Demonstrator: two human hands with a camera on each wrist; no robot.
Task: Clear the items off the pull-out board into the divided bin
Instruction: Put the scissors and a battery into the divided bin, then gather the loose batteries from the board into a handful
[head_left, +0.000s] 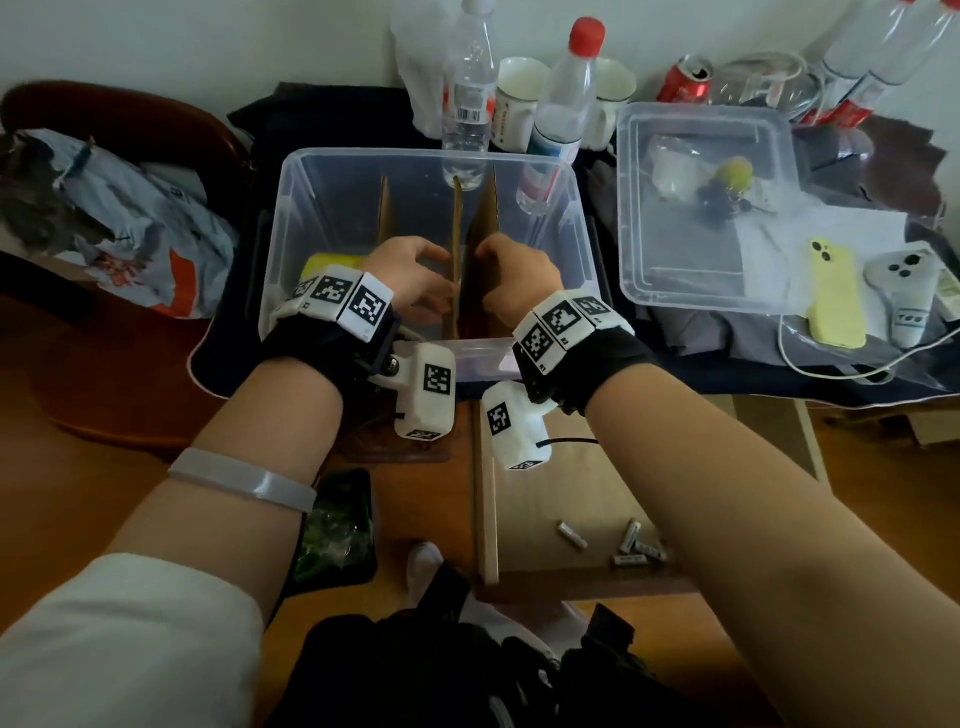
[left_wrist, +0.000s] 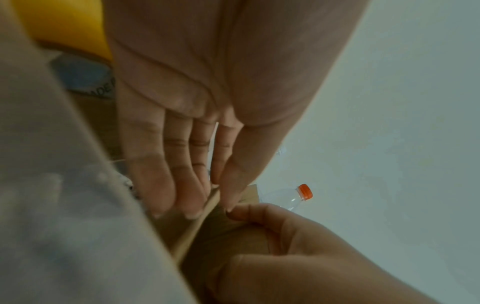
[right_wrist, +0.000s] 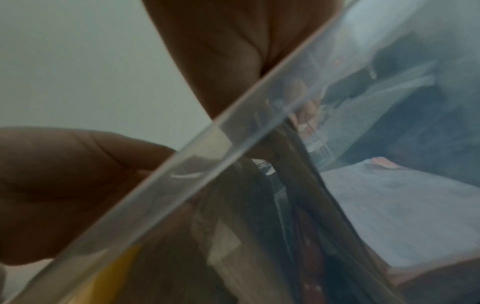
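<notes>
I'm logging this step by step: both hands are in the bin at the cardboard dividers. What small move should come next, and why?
Probably let go of the cardboard divider and bring the right hand back to the batteries. Both it and the left hand are at the divider inside the divided bin, while several batteries lie on the pull-out board.

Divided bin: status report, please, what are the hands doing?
Both hands, left hand and right hand, on cardboard divider inside divided bin. Batteries wait on pull-out board.

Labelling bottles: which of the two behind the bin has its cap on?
The right bottle, with the red cap. The left bottle shows a bare, capless neck. Both stand upright behind the divided bin.
</notes>
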